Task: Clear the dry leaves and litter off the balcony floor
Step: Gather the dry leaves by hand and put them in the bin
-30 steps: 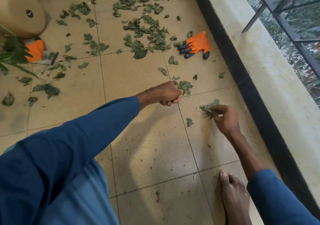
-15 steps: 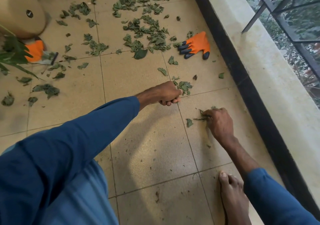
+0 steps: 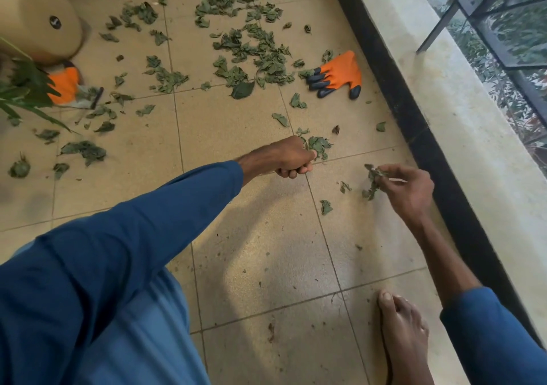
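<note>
Dry green leaves lie scattered over the beige balcony tiles point(image 3: 266, 260), thickest in a far pile point(image 3: 254, 47). My right hand point(image 3: 410, 191) pinches a small bunch of leaves point(image 3: 373, 181) just above the floor, near the black skirting. One loose leaf point(image 3: 325, 207) and a smaller scrap point(image 3: 344, 187) lie on the tile beside that bunch. My left hand point(image 3: 291, 159) is a closed fist on the floor, touching a leaf clump point(image 3: 319, 147); nothing shows inside its curled fingers.
An orange glove with dark fingertips point(image 3: 337, 75) lies near the skirting point(image 3: 414, 124), a second orange glove point(image 3: 63, 84) beside a tan pot point(image 3: 38, 20) and a green plant point(image 3: 23, 91) at far left. My bare foot point(image 3: 404, 334) stands at bottom right. A pale ledge point(image 3: 461, 112) runs along the right.
My right hand pressed down on the leaves near the skirting, closed on them, and has now lifted the bunch up and to the right. The left fist stayed put.
</note>
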A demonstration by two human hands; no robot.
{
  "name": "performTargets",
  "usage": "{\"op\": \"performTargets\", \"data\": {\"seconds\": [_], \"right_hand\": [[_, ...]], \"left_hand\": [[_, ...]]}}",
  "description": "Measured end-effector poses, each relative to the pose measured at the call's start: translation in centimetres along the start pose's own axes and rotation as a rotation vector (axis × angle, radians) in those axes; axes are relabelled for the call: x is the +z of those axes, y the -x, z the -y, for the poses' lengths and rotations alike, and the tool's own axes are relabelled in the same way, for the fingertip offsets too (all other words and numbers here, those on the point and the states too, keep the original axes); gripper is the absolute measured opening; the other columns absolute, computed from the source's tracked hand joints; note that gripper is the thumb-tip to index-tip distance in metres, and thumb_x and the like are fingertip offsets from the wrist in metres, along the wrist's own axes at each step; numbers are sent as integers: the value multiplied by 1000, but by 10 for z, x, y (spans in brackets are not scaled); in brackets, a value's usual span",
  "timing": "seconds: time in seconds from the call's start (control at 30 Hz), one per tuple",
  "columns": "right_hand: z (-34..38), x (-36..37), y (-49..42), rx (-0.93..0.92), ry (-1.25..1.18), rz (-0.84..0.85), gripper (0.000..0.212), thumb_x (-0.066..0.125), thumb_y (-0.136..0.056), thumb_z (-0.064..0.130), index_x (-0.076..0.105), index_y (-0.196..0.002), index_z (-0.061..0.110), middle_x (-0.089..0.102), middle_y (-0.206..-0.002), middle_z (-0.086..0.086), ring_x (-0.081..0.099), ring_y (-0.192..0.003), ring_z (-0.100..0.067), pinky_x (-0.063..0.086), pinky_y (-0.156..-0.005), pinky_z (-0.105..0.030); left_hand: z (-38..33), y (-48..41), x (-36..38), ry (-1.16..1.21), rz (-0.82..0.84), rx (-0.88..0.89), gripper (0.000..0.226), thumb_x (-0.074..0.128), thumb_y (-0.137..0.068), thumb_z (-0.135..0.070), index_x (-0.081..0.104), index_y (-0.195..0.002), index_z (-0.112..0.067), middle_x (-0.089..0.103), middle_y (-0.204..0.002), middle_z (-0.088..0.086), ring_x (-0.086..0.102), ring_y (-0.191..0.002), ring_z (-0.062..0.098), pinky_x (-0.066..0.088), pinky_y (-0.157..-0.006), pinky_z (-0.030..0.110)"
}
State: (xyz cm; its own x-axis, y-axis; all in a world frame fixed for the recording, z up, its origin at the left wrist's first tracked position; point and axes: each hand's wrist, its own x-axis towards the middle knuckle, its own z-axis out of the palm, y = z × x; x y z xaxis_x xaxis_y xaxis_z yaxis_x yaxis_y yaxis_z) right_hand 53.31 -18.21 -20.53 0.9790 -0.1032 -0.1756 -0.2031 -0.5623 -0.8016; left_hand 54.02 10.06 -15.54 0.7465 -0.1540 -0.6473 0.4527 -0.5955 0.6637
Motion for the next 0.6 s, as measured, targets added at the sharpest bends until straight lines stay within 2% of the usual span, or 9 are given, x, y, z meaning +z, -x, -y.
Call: {"op": "performTargets", "data": {"seconds": [0.1,0.3,0.4,0.5,0.6], "right_hand": [[1,-1,-3,59,-140,55,14,76,-88,9,77,-102,10,77,-93,-4,76,-78,-18,64,-77,-37],[10,27,1,87,-361,123,17,73,-86,-2,74,-103,-1,74,-104,-16,75,-89,-31,63,-80,-38],[7,43,-3,120,-421,105,19,74,-85,-5,74,-104,-2,75,-103,-16,75,-90,-31,62,-83,-40],[-2,54,-2,128,-302,73,19,79,-82,2,77,-101,6,78,-96,-5,76,-87,-18,62,-83,-37],[-12,61,5,11,-24,25,18,79,-84,6,80,-99,16,77,-94,5,73,-88,-8,60,-88,-32]], "left_hand": [[1,0,-1,2,1,2,40,45,-109,-29,64,-79,-12,55,-56,-5,47,-44,7,34,-41,19],[5,0,-1,-4,-3,-4,39,46,-109,-29,65,-80,-12,55,-54,-6,47,-43,6,34,-42,19],[6,1,-1,-6,-1,-10,39,46,-109,-29,65,-79,-11,55,-53,-7,47,-43,6,34,-42,19],[7,0,-1,-9,-2,-10,39,46,-109,-29,65,-80,-11,55,-56,-5,47,-44,7,34,-42,20],[9,0,-2,-5,-3,-11,39,46,-109,-28,65,-80,-10,55,-57,-4,47,-44,8,34,-43,20]]}}
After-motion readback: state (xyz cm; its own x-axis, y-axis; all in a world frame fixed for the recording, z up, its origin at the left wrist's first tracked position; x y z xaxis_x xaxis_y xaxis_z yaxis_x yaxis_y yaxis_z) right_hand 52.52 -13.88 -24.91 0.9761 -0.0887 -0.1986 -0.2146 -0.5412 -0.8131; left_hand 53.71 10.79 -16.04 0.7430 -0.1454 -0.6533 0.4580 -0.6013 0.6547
